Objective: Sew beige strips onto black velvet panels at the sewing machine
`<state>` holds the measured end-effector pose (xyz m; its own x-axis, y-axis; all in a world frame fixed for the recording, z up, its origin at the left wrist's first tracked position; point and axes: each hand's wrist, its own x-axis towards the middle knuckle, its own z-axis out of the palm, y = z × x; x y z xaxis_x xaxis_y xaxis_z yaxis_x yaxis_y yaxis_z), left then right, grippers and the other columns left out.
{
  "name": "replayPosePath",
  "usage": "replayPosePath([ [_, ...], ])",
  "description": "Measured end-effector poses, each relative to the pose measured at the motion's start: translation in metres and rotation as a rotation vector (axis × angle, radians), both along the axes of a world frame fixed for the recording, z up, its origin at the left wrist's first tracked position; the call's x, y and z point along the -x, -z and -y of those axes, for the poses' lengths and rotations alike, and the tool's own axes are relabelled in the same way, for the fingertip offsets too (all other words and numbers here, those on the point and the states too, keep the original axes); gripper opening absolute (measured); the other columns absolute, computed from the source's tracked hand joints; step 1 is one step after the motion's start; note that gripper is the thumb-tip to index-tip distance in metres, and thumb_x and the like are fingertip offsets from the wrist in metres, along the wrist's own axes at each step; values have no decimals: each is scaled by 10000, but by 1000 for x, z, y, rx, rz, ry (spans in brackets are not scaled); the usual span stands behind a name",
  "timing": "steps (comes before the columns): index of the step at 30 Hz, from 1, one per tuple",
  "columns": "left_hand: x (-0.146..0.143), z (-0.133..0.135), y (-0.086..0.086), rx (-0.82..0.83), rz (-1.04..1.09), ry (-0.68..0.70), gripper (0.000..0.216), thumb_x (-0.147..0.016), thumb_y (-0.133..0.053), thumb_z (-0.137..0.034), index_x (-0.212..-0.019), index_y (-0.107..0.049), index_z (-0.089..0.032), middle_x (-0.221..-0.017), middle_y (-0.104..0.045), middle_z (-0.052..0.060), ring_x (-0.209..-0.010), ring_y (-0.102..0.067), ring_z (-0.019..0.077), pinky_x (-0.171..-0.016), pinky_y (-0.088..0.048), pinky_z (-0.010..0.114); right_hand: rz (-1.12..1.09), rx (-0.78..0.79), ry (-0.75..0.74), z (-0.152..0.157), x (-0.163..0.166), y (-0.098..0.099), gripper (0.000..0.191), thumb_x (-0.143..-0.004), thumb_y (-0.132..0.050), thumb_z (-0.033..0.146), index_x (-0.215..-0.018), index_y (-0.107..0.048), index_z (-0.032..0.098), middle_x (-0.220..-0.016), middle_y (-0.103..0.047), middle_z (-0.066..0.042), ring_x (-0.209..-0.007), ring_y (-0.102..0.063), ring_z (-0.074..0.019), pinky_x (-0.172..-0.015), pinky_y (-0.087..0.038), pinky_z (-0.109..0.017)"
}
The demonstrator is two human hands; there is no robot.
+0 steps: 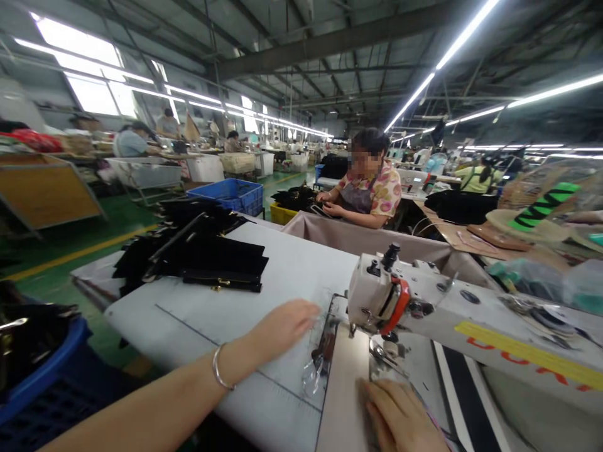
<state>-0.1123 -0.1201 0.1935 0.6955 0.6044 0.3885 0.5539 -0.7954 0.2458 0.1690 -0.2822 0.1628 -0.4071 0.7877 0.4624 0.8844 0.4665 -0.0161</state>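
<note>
A white sewing machine with an orange-red guard stands on a pale work table. My left hand, with a silver bangle at the wrist, hovers left of the needle area. Its fingers stretch out towards the machine, slightly blurred, and I see nothing held. Loose clear threads lie beside the machine bed. My right hand rests at the right side of that bed, fingers loosely bent and apart, holding nothing visible. A pile of black fabric pieces with gold-coloured metal fittings lies at the table's far left.
Blue crates stand beyond the pile, and a blue basket with black pieces is at lower left. A fabric-lined trough runs behind the table. Across it a co-worker handles a dark piece. Plastic bags lie right.
</note>
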Motion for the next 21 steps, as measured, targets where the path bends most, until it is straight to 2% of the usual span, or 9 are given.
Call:
replayPosePath([
  [2,37,-23,-10,-65,-25,-268,340,-974,-438,-135,-1278,-589,-151,-1239,-640,111,-1177,-563,224,-1077,-418,398,119,-54,-19,-21,-5,-6,316,-937,-570,265,-1241,-654,251,-1180,-705,-70,-1040,-684,-216,-925,-564,-326],
  [5,90,-52,-19,-109,-100,-464,361,-872,-382,7,-1091,-647,-102,-1110,-626,186,-1079,-565,302,-963,-438,503,136,-74,26,-35,-5,0,339,-945,-563,283,-1276,-628,256,-1233,-673,-80,-1083,-659,-234,-940,-557,-375],
  [9,130,-68,-22,-108,-218,-555,279,-807,-392,37,-837,-615,-128,-877,-605,142,-880,-587,282,-822,-474,449,86,-31,46,-33,-1,10,357,-944,-552,253,-1297,-607,253,-1257,-648,-86,-1110,-632,-245,-967,-535,-406],
  [12,140,-66,-34,-104,-260,-560,202,-759,-451,14,-821,-558,-146,-875,-577,109,-867,-578,261,-794,-483,393,56,34,111,-25,7,5,380,-942,-534,194,-1316,-588,237,-1298,-620,-97,-1163,-593,-266,-1013,-498,-460],
  [14,141,-56,-41,-125,-239,-551,145,-799,-453,-41,-859,-525,-152,-932,-570,100,-941,-563,266,-866,-481,411,37,83,142,-20,14,-3,403,-942,-515,148,-1333,-572,228,-1332,-598,-99,-1216,-556,-264,-1049,-466,-475],
  [16,140,-39,-42,-162,-147,-472,119,-874,-419,-112,-943,-504,-157,-1046,-582,80,-1065,-541,262,-992,-448,450,16,118,151,-17,20,-10,417,-944,-507,129,-1346,-562,225,-1365,-577,-100,-1254,-526,-258,-1061,-449,-474],
  [17,139,-27,-38,-164,-81,-356,134,-890,-412,-129,-986,-500,-163,-1124,-592,64,-1126,-530,254,-1041,-431,462,5,126,152,-17,22,-14,415,-946,-509,130,-1347,-562,226,-1376,-572,-100,-1261,-520,-255,-1055,-450,-469],
  [19,133,0,-24,-82,-16,3,212,-915,-387,-113,-1046,-527,-203,-1308,-586,25,-1259,-499,237,-1100,-419,452,-16,134,159,-18,23,-19,406,-947,-521,138,-1339,-571,230,-1382,-575,-99,-1258,-523,-247,-1037,-458,-451],
  [21,123,26,-9,27,-68,284,330,-892,-372,-46,-1055,-589,-233,-1286,-639,21,-1282,-518,219,-1148,-396,435,-25,149,163,-21,22,-23,410,-932,-532,111,-1323,-584,224,-1369,-594,-93,-1240,-537,-229,-1031,-456,-426],
])
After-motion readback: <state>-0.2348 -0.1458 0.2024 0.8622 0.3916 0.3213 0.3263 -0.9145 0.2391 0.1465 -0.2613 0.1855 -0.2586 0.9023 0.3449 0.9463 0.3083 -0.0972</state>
